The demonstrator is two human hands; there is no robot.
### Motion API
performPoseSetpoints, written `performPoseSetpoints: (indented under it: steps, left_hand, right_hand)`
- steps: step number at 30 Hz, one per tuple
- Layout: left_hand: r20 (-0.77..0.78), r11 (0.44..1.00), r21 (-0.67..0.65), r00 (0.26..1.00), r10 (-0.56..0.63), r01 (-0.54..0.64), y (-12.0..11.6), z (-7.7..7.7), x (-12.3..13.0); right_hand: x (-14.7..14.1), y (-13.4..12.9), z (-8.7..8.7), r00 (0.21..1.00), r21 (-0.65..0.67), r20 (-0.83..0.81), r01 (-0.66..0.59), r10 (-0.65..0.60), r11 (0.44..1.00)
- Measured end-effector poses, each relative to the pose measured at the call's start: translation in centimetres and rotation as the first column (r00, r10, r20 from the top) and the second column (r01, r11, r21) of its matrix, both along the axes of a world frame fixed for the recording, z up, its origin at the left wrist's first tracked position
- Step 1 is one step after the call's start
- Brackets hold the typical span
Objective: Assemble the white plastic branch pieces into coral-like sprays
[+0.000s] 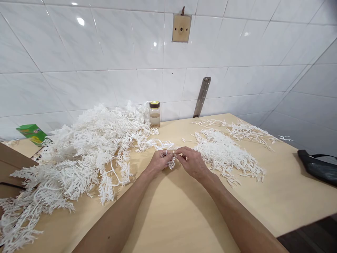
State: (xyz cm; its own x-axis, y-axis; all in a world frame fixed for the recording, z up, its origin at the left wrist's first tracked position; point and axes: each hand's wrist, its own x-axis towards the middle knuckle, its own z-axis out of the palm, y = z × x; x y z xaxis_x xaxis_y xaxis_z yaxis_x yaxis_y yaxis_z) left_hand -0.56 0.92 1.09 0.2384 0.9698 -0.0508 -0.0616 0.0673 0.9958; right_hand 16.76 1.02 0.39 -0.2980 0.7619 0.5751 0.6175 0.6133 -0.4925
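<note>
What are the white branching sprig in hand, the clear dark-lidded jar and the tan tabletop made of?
White branching sprig: probably matte plastic; uniformly white, with fine repeated tips.
Clear dark-lidded jar: glossy glass or plastic; it's see-through.
Tan tabletop: perhaps satin laminate; smooth, evenly coloured.

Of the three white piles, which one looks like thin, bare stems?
The sparse pile farthest right; the large left heap and the middle pile beside the right hand look denser and bushier.
</note>
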Motion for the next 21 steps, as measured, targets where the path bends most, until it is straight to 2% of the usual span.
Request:
performPoseSetpoints:
  steps: [8, 12, 18, 21]
  left_hand:
    - [-0.088, 0.997, 0.077, 0.996, -0.01, 0.017, 0.2, -0.4, 0.0]
    - [-0.168, 0.987, 0.163, 0.985, 0.03, -0.002, 0.2, -0.6, 0.2]
    - [-0.193, 0.973, 0.228, 0.977, 0.092, -0.046, 0.4, -0.8, 0.3]
    - [-0.161, 0.974, 0.222, 0.984, 0.082, -0.045, 0.5, -1.1, 0.3]
  right_hand:
    - [-0.4, -0.4, 0.0, 0.997, -0.018, 0.074, 0.036, -0.035, 0.999]
    - [-1.3, -0.4, -0.2, 0.98, -0.062, 0.132, 0.16, -0.15, 0.985]
    - [-2.9, -0.3, -0.1, 0.932, -0.262, 0.092, 0.361, -0.35, 0.895]
    - [-3.0, -0.1, 0.0, 0.922, -0.208, 0.13, 0.384, -0.364, 0.9]
